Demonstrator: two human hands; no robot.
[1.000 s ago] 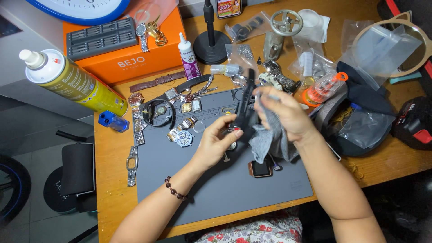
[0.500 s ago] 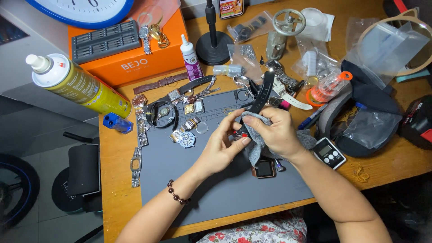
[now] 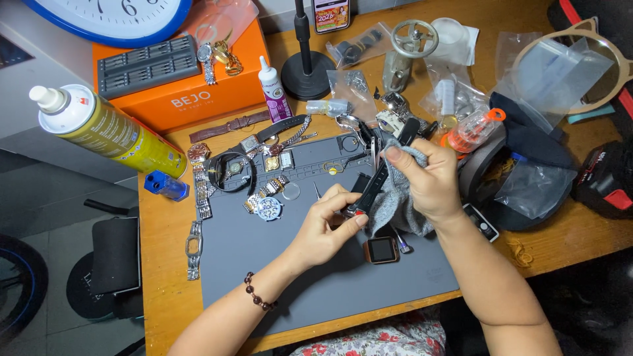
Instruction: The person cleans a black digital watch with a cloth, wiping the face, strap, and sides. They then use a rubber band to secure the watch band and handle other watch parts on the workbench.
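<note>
At the centre of the frame, both hands work over a grey rubber mat (image 3: 297, 277) on the wooden tabletop (image 3: 161, 231). The left hand (image 3: 326, 224) is closed, fingertips pinching the lower end of a black watch strap (image 3: 376, 184) that runs slantwise toward the upper right. The right hand (image 3: 428, 181) is closed around a grey cloth (image 3: 395, 204), pressing it against the strap. Just below the cloth, a small square smartwatch body with a copper-coloured case (image 3: 381, 250) lies on the mat. A yellow spray can (image 3: 105, 128) lies at upper left.
</note>
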